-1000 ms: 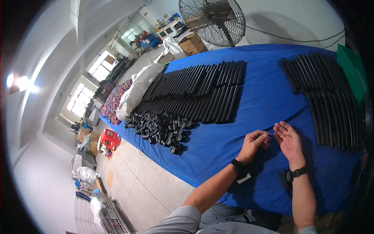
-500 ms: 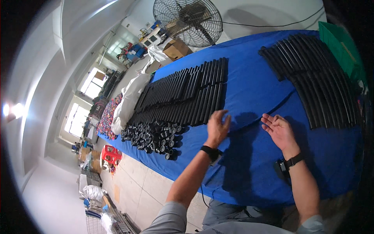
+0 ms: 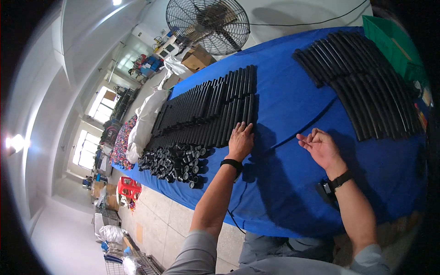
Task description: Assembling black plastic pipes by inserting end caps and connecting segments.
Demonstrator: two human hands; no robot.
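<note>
My left hand (image 3: 241, 141) rests over the near ends of the rightmost black tubes (image 3: 239, 107) in the left group, fingers stretched forward on them. Those tubes lie side by side in two overlapping rows on a blue cloth. My right hand (image 3: 322, 147) hovers above the cloth with its palm turned up and fingers loosely bent apart, holding nothing. A second group of black tubes (image 3: 373, 98) lies beyond it to the right. Left of my left hand is a heap of short black fittings (image 3: 172, 162) with round open ends.
The blue cloth (image 3: 279, 96) covers the long table. A green bin (image 3: 389, 41) stands at its far right corner, and a large fan (image 3: 208, 23) behind it. White sheeting (image 3: 147, 123) and small multicoloured pieces (image 3: 123, 144) are at the left end. A red stool (image 3: 129, 188) stands on the floor.
My left hand has moved left and forward, from above the bare cloth onto the ends of the tubes. My right hand stays over the cloth, its fingers a little more bent. The view has shifted slightly.
</note>
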